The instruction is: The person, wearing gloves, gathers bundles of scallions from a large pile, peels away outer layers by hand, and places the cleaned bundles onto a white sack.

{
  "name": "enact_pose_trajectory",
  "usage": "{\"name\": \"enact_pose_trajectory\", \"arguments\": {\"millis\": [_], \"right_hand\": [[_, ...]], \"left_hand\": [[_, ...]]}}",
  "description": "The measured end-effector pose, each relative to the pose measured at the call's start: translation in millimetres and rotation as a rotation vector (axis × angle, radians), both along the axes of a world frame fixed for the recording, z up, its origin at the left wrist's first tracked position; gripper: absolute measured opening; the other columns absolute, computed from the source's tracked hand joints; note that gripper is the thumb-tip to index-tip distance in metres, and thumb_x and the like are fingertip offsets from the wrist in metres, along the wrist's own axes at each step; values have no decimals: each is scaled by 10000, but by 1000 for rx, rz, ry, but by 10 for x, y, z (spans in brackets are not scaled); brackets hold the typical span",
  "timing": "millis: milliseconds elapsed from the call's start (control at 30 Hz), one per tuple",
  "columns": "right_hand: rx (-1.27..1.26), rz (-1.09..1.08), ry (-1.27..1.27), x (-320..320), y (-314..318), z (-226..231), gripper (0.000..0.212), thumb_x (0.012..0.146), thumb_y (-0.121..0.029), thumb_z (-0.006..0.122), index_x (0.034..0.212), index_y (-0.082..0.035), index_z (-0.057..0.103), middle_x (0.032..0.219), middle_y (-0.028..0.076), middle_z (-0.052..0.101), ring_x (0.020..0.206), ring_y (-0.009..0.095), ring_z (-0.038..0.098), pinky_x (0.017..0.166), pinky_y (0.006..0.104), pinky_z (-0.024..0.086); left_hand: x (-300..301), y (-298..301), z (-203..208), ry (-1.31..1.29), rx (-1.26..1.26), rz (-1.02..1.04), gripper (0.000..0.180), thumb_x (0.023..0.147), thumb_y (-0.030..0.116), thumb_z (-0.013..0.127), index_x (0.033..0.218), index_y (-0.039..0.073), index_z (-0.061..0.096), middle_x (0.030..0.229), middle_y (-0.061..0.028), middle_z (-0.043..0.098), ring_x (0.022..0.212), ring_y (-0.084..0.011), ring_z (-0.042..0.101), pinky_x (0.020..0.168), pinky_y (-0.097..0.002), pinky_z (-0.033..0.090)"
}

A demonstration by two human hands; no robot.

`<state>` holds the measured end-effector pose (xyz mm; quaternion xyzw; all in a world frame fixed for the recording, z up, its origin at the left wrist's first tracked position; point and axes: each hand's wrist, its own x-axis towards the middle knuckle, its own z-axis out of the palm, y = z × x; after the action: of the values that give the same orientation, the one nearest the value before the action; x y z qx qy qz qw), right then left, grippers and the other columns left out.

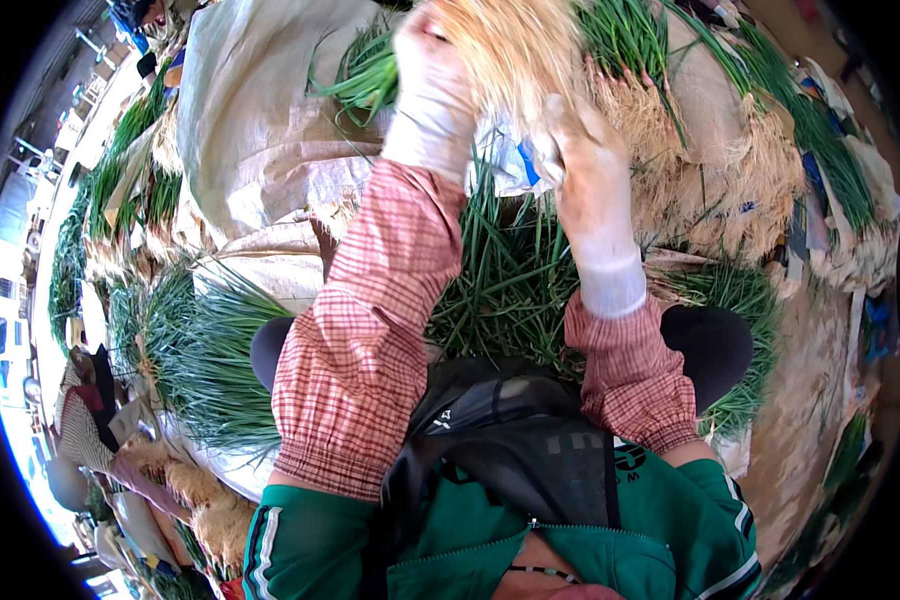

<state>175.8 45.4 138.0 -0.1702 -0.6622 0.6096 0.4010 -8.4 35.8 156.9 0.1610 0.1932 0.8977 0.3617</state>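
1. The root bundle (515,50) is up beyond the green heap (500,275) between my knees, its pale strands spreading toward me; its far end runs out of view.
2. My left hand (432,70), beyond the heap and a little to its left, looks closed on the bundle's side, though the strands hide some fingers. If that hold loosened, I judge stalks could slide out and scatter over the heap.
3. My right hand (588,150), beyond the heap and to its right, has bent fingers right at the strand tips. I cannot tell whether they pinch any. If they snagged a few and pulled, the fine roots could tear or the bundle could skew.
4. The strands look long and loose, so they could catch on my gloves or tangle with the root-ended bunches (660,150) lying beyond the heap on its right.
5. A blue scrap (528,162) shows at the heap's far edge, under the gap between my hands; dropped stalks could land there and pick it up.
6. My checked sleeves (355,310) flank the heap, and the left one is baggy; a low sweep could drag its leaves out of order or bend them.
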Motion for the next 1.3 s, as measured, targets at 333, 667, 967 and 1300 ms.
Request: {"name": "enact_pose_trajectory", "arguments": {"millis": [333,667,967,1300], "right_hand": [[556,-2,-291,442,138,-787,559,829,-262,669,1288,5,493,1237,253,533,1190,393,473,1014,440,374],[341,61,-324,-1644,-185,-282,641,836,-327,653,1299,28,387,1153,249,585,1030,403,586,906,470,460],[933,738,-1222,299,-348,-3639,706,785,-442,661,1363,-97,449,1333,147,523,1300,311,418,1075,410,321],[1027,975,-1281,-130,-49,-3160,674,763,-422,681,1297,-39,527,1227,188,591,1150,318,560,980,376,434]], "left_hand": [[-686,-235,464,250,-151,190,330,954,191,429,1165,-26,559,1064,-156,646,927,-231,648,800,-356,562],[-792,-1598,799,418,-289,466,319,941,176,437,1147,-26,574,1054,-160,654,911,-218,657,782,-353,569],[-549,-3494,602,488,-461,814,310,930,162,445,1131,-26,587,1045,-163,661,897,-207,665,766,-351,576],[305,-5796,297,402,-812,1268,301,917,147,453,1113,-26,601,1036,-167,669,881,-194,674,748,-348,583]]}}
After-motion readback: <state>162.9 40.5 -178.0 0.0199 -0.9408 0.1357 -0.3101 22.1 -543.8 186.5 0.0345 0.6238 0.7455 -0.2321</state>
